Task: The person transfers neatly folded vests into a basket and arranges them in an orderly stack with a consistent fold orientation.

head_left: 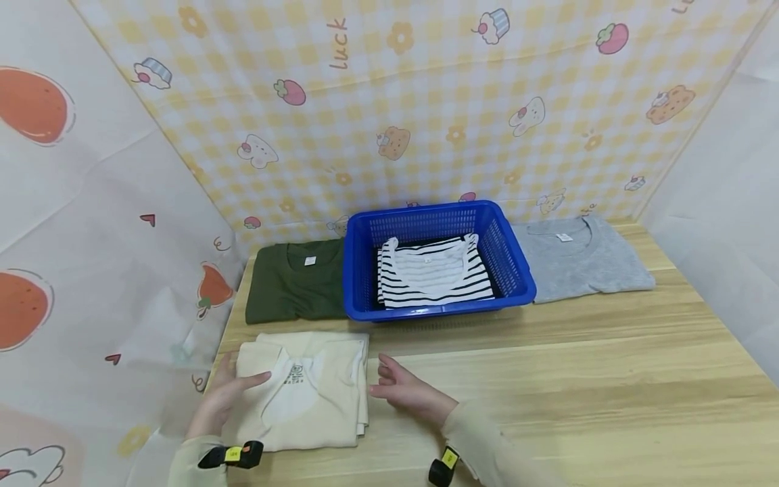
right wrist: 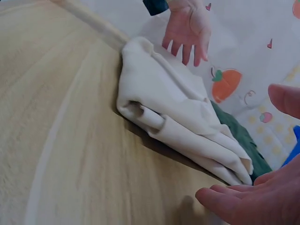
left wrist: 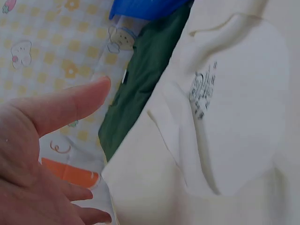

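A folded cream shirt (head_left: 331, 399) with a printed neck mark lies on the wooden table, front left in the head view. At its left edge is my left hand (head_left: 220, 400), thumb stretched out over the fabric near the collar. In the left wrist view that hand (left wrist: 42, 154) has its fingers extended and grips nothing. My right hand (head_left: 410, 392) is just beyond the shirt's right edge, its fingers loosely spread. The right wrist view shows this hand (right wrist: 262, 187) holding nothing, beside the layered folds of the cream shirt (right wrist: 164, 98).
Behind the cream shirt, a blue basket (head_left: 441, 312) holds a folded striped shirt (head_left: 426, 270). A dark green folded shirt (head_left: 298, 291) lies left of the basket, a grey one (head_left: 584, 267) right of it. Patterned cloth (head_left: 426, 101) hangs behind the wooden table (head_left: 578, 392).
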A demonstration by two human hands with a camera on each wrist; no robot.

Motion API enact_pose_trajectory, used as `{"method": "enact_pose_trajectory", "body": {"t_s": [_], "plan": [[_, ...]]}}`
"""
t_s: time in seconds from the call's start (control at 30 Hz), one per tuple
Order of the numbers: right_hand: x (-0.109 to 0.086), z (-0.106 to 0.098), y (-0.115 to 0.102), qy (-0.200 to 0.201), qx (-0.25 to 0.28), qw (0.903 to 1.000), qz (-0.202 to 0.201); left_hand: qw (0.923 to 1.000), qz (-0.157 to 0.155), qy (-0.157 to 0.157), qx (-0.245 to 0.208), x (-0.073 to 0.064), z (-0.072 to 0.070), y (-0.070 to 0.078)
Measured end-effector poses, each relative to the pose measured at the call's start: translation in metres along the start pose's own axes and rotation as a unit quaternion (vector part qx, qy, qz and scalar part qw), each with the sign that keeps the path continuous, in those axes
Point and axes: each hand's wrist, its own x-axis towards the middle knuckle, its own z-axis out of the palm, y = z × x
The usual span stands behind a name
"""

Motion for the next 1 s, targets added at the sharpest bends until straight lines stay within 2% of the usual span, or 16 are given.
{"method": "enact_pose_trajectory", "body": {"t_s": [0.1,0.27,0.5,0.8,1.0], "plan": [[0.002,0.005,0.0,0.004,0.012,0.9999,0.003,0.9998,-0.015,-0.013,-0.007,0.004,-0.003,-0.006],[0.008,0.014,0.001,0.013,0.028,0.9995,-0.002,0.999,-0.032,-0.032,0.007,0.01,-0.006,-0.014],[0.016,0.024,-0.001,0.025,0.054,0.9982,0.001,0.9987,-0.035,-0.035,0.011,0.016,-0.007,-0.018],[0.026,0.033,0.0,0.065,0.095,0.9934,0.006,0.9981,-0.047,-0.04,-0.003,0.017,-0.007,-0.017],[0.033,0.038,0.004,0.096,0.094,0.9909,0.015,0.9977,-0.054,-0.037,-0.016,0.019,-0.007,-0.018]]}}
